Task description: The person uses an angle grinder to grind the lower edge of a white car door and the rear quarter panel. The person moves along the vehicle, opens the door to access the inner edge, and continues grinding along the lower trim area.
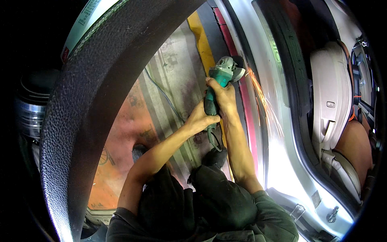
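Note:
Both my hands are wrapped round a teal angle grinder with a grey metal head. My right hand grips the body just behind the head. Lower down, my left hand closes round the rear handle, near where the cord comes out. The grinder's disc and guard are against or very near the white car door sill; the exact contact spot is hidden. Orange sparks stream from there along the sill toward me.
Right of the sill is the car's inside, with a beige seat and loose orange wiring. An open dark door panel curves along my left. A cable lies on the patterned floor. A door latch striker sits at the lower right.

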Motion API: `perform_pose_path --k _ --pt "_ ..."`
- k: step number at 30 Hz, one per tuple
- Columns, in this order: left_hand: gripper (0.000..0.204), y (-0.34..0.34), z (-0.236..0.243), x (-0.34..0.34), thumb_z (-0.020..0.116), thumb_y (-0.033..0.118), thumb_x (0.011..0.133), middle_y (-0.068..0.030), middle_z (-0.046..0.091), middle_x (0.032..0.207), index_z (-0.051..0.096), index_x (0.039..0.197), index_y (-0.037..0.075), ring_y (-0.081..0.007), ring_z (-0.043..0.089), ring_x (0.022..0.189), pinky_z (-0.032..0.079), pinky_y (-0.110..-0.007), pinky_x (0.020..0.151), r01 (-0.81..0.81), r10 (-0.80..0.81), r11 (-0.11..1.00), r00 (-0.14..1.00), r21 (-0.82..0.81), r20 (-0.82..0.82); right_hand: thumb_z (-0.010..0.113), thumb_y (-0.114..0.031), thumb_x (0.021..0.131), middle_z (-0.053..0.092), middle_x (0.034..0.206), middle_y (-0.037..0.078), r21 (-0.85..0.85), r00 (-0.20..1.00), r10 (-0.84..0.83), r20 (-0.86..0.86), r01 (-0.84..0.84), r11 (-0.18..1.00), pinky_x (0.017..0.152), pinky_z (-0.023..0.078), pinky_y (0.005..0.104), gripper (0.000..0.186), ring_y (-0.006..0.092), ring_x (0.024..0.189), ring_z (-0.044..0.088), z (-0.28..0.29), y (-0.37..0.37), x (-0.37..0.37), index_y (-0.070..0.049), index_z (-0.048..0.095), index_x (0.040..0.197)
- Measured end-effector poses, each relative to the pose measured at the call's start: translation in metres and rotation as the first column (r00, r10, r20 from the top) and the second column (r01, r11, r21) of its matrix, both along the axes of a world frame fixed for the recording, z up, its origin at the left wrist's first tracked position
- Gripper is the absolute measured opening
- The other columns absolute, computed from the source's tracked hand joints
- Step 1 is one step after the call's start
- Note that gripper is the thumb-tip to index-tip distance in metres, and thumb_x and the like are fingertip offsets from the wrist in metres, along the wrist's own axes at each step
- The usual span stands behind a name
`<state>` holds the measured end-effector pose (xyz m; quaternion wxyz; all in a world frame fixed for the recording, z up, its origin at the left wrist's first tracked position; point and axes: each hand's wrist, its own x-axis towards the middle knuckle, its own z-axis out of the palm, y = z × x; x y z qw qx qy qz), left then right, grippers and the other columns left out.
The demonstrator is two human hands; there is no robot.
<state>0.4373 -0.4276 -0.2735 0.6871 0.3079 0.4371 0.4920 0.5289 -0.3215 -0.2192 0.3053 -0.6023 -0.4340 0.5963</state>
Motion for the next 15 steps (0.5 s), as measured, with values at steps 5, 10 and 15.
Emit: perform_pose_path --k 5,10,15 --pt "0.074 0.009 0.001 -0.004 0.082 0.014 0.079 -0.0075 0.061 0.122 0.052 0.143 -0.004 -0.0203 0.062 0.115 0.053 -0.037 0.1 -0.017 0.018 0.998 1.0 0.066 -0.016 0.087 -0.025 0.09 0.07 0.086 0.002 0.05 1.0 -0.016 0.001 0.016 0.999 0.067 0.051 0.0318 0.026 0.0126 0.073 0.063 0.006 0.005 -0.005 -0.003 0.075 0.097" --pt "0.072 0.005 0.003 -0.004 0.082 0.014 0.079 -0.0074 0.061 0.12 0.053 0.142 -0.004 -0.0197 0.062 0.109 0.054 -0.036 0.095 -0.017 0.017 1.0 1.0 0.016 -0.005 0.085 -0.022 0.091 0.071 0.091 0.006 0.015 0.998 -0.021 0.051 0.02 1.0 0.069 0.054 0.0323 0.031 0.0163 0.074 0.068 0.004 0.003 -0.007 0.0 0.073 0.108" --pt "0.072 0.008 0.001 -0.001 0.083 0.014 0.079 -0.0073 0.06 0.119 0.052 0.141 -0.004 -0.019 0.061 0.11 0.054 -0.036 0.096 0.001 -0.001 1.0 0.999 -0.001 -0.048 0.085 -0.02 0.091 0.071 0.085 0.004 0.031 1.0 -0.006 -0.024 0.007 1.0 0.066 0.052 0.0321 0.022 0.0144 0.072 0.066 0.023 0.004 -0.011 -0.002 0.074 0.098"
